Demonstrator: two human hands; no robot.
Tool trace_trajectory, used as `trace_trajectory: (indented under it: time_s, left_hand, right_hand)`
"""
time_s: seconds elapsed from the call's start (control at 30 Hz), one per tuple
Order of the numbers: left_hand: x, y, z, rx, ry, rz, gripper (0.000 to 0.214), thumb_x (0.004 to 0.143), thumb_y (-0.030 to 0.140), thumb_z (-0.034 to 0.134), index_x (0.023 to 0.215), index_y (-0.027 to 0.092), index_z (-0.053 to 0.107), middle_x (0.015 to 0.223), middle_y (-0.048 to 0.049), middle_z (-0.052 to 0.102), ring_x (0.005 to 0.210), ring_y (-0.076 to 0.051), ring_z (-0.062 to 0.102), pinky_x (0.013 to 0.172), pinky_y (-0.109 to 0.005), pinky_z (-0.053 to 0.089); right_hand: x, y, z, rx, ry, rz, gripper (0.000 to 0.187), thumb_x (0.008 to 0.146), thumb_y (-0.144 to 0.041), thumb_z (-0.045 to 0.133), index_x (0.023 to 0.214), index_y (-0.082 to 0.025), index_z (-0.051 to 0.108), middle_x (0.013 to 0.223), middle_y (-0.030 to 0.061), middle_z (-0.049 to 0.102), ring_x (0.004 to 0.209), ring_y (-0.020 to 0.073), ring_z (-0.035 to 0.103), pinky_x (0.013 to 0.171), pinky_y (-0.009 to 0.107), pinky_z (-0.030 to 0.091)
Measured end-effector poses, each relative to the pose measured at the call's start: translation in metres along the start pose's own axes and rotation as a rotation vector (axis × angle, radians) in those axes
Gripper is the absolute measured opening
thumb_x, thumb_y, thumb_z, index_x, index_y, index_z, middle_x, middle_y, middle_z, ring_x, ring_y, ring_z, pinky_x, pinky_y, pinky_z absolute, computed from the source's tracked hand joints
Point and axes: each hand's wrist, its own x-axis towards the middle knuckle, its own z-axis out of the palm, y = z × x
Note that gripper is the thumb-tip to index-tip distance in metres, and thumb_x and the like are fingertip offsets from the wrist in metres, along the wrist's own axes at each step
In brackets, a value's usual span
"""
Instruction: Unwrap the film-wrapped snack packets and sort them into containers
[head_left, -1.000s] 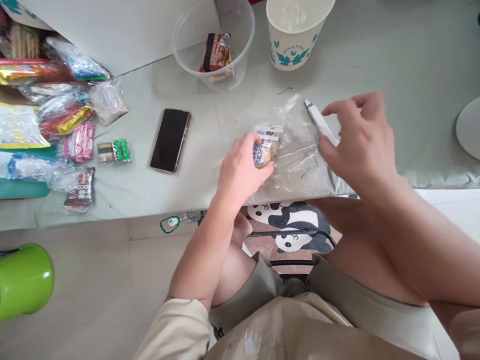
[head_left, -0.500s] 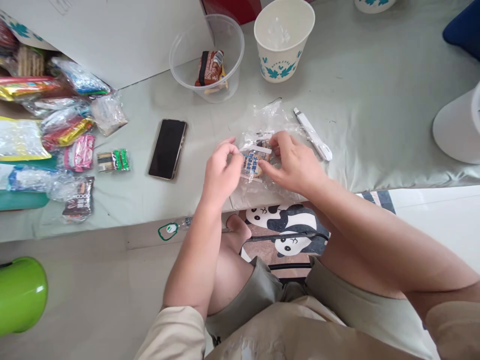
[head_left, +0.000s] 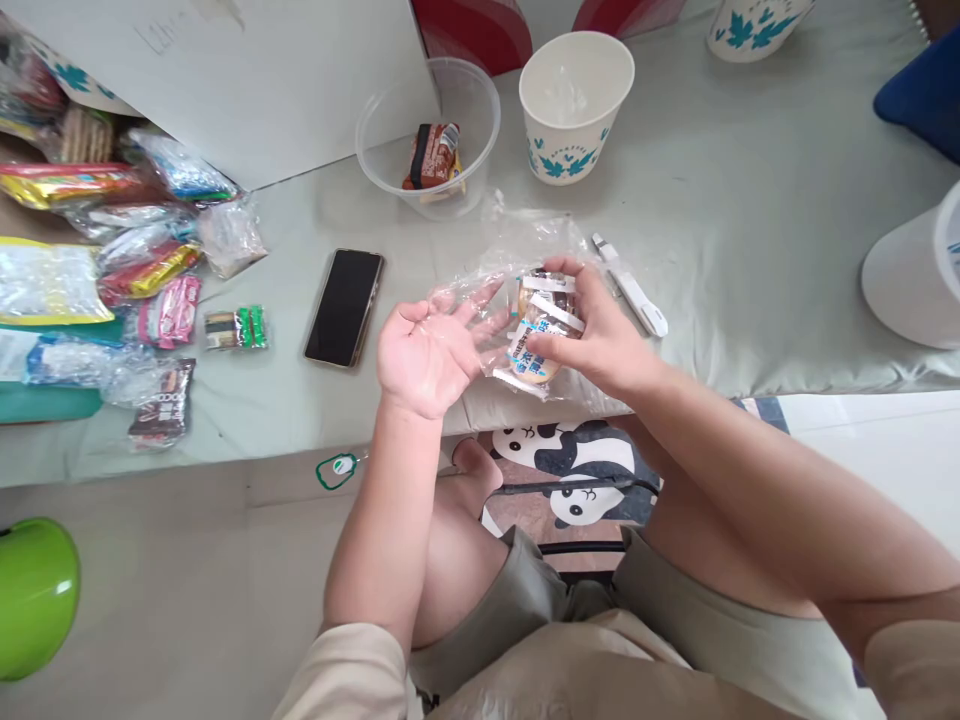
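At the near edge of the table (head_left: 750, 220), a clear bag (head_left: 525, 225) sits crumpled. The left hand (head_left: 427, 350) is open, palm up, fingers spread against the bag's film, grasping nothing. The right hand (head_left: 600, 335) pinches a biscuit packet (head_left: 541, 330) just beside the left fingertips, above the table. A white tool (head_left: 630, 285) lies just right of it.

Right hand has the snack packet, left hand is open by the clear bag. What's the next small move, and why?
Probably close the left hand on the loose edge of the clear bag. The right hand alone pinches the snack packet, the film drapes slack across the open left hand, and nothing grips it.
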Motion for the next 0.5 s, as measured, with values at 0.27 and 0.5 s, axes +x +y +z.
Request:
trace_trajectory:
  time_s: [0.27,0.5]
  left_hand:
    - [0.006,0.001,-0.008,-0.210,0.284,0.042,0.011,0.074,0.028,0.057,0.074,0.023,0.047,0.109,-0.0109,0.078,0.105,-0.029,0.077,0.081,-0.040,0.065]
    - [0.008,0.012,-0.018,-0.401,0.607,0.037,0.005,0.074,0.022,0.050,0.070,0.020,0.046,0.086,-0.0079,0.075,0.061,-0.013,0.069,0.036,-0.016,0.027]
  right_hand:
    - [0.001,0.004,-0.005,0.137,0.055,0.047,0.068,0.073,-0.044,0.081,0.131,-0.027,0.052,0.112,0.0052,0.069,0.099,0.0239,0.071,0.084,0.039,0.061]
    - [-0.004,-0.010,-0.016,0.078,-0.158,-0.013,0.055,0.076,-0.045,0.086,0.121,-0.025,0.061,0.110,0.0052,0.069,0.087,0.0172,0.066,0.076,0.032,0.058]
